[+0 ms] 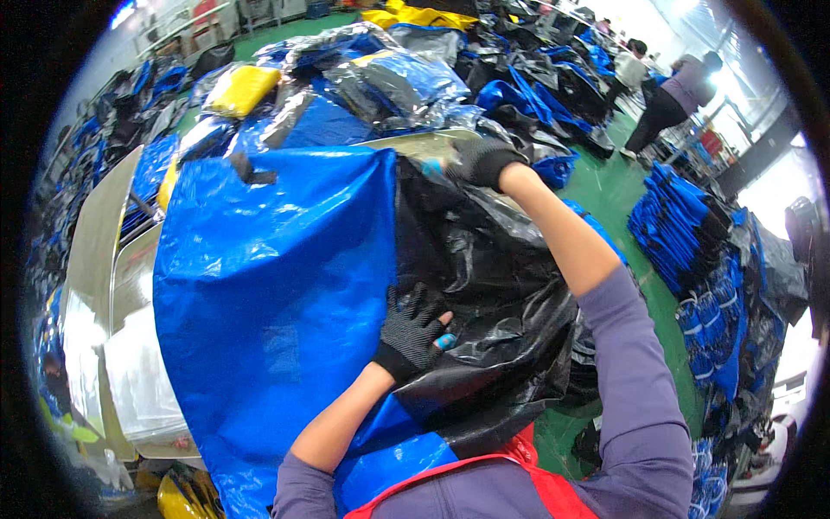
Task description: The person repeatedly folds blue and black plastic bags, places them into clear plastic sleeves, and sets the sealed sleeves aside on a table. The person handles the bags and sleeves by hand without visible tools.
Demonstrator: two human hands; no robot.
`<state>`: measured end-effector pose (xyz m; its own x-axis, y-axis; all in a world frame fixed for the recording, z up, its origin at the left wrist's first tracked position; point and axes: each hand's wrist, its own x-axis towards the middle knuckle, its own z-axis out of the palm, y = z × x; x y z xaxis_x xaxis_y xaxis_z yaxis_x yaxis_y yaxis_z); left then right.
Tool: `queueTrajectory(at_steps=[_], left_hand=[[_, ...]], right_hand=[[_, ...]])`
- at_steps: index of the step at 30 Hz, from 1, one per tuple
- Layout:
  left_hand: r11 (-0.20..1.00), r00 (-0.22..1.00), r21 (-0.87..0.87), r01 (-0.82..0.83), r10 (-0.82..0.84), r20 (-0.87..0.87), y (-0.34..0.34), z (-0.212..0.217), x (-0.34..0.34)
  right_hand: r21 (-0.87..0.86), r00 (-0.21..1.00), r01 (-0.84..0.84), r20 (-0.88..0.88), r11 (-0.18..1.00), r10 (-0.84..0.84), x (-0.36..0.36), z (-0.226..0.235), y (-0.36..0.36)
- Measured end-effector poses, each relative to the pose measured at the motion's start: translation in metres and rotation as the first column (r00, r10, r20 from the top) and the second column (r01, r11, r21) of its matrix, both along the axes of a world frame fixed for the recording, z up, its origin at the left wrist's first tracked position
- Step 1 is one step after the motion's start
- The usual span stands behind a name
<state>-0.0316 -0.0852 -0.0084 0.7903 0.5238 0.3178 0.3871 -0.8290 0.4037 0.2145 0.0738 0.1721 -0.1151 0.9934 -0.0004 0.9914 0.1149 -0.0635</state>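
A large glossy blue plastic sheet [277, 285] lies spread in front of me. Along its right side is a crumpled black plastic sheet [497, 285], and the two meet at a near-straight line. My left hand [410, 336], in a dark grey fingerless-thumb glove, lies flat with spread fingers over that line. At the far edge of the black sheet, my right hand [486, 164], gloved alike, has its fingers curled at the plastic and looks slightly blurred. Blue wrapping shows on both thumbs. A short dark strap [252, 169] crosses the blue sheet's far left part.
Beyond the sheet rises a heap of clear-wrapped packages [372, 82], with a yellow one [245, 91] on it. Pale boards [143, 346] stand at left. Folded blue stacks [679, 221] line the right, past green floor [635, 164]. Another person [674, 99] bends over at far right.
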Motion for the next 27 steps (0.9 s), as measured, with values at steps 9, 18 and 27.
queueTrajectory(at_steps=[9, 18, 27], left_hand=[[0.976, 0.963, 0.043, 0.215, -0.204, -0.178, -0.017, 0.038, 0.056], [0.985, 0.982, 0.107, 0.137, -0.149, 0.115, 0.003, -0.001, 0.065], [0.083, 0.010, 0.137, -0.987, 0.885, -0.466, -0.190, 0.048, -0.339]], right_hand=[[0.256, 0.949, 0.273, -0.228, 0.927, -0.216, 0.030, -0.050, -0.120], [0.261, 0.992, 0.123, -0.023, 0.957, -0.122, 0.064, -0.068, -0.102], [-0.180, 0.958, 0.167, 0.264, 0.969, -0.116, 0.103, -0.184, -0.120]])
